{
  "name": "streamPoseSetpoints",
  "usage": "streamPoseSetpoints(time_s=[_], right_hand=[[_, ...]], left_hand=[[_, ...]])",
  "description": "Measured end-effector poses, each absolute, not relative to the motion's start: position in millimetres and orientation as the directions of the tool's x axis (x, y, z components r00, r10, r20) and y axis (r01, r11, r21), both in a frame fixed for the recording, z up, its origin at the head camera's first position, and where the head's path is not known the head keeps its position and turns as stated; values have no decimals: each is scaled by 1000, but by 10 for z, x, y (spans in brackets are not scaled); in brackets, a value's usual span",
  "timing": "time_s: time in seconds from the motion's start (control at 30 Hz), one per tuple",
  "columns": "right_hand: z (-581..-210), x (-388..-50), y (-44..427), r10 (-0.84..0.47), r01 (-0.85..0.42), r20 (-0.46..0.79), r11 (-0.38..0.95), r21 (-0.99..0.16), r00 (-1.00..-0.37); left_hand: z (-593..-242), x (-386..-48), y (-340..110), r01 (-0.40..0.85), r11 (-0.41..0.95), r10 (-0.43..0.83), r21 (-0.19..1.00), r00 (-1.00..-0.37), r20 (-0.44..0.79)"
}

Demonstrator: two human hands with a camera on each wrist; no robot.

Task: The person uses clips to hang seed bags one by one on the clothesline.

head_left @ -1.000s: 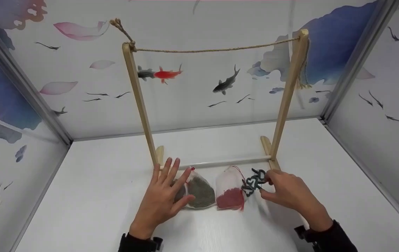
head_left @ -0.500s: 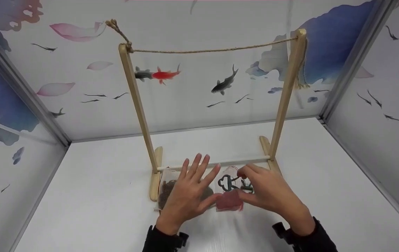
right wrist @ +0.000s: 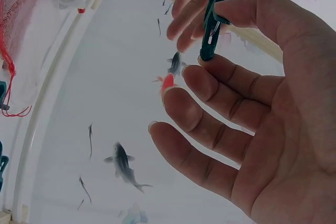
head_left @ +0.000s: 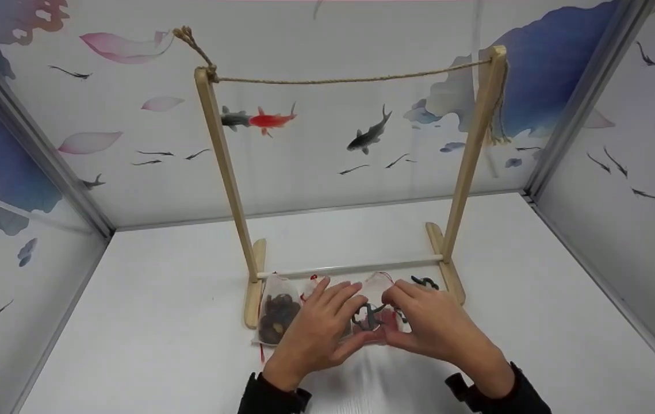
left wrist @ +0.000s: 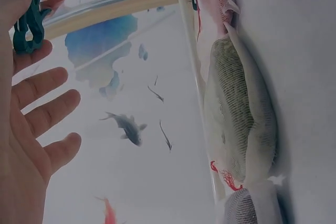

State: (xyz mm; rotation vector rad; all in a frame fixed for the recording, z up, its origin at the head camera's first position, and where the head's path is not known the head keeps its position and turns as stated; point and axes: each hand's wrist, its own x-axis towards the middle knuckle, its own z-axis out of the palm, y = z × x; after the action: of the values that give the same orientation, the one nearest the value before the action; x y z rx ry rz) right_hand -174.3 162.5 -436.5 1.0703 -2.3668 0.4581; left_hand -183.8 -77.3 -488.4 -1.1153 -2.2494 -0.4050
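Observation:
Between my hands is a dark green plastic clip (head_left: 370, 317), above the bag of pink grains (head_left: 382, 333). My right hand (head_left: 433, 316) pinches its handle end between thumb and index finger, other fingers spread in the right wrist view. My left hand (head_left: 321, 325) has its thumb and index finger at the clip's (left wrist: 32, 30) other end, pinching it. Below lie a mesh bag of grey-green grains (left wrist: 233, 108), mostly covered by my left hand in the head view, and a bag of dark round pieces (head_left: 278, 319).
Behind the bags stands a wooden frame, its left post (head_left: 226, 178) and right post (head_left: 474, 161) joined by a rope (head_left: 327, 82) above and a white rod (head_left: 350, 269) below. Another green clip (head_left: 425, 282) lies by the right foot. Printed panels (head_left: 315, 184) wall in the white table (head_left: 160, 322).
My right hand has brought the clip leftward from the pile at the right. My left hand has moved right from over the left bags and now meets it at the clip.

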Motion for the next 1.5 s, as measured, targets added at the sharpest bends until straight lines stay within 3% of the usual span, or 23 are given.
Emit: streamPoseSetpoints(time_s=[0.37, 0.73, 1.17, 1.5], right_hand=[[-4387, -1763, 1635, -599, -779, 575, 617, -112, -557], [-4353, -1846, 1810, -653, -779, 429, 563, -277, -624], [-4373, -1897, 1811, -675, -828, 479, 462, -319, -561], [-4418, -1948, 1790, -657, -829, 518, 343, -442, -548]], left_hand=[[-4863, -1820, -757, 800, 599, 620, 31, -488, 614], [-4837, -1806, -786, 813, 576, 586, 81, -480, 653], [-4854, -1797, -730, 839, 540, 579, 74, -434, 691], [-4875, -1799, -717, 841, 527, 564, 122, -454, 690]])
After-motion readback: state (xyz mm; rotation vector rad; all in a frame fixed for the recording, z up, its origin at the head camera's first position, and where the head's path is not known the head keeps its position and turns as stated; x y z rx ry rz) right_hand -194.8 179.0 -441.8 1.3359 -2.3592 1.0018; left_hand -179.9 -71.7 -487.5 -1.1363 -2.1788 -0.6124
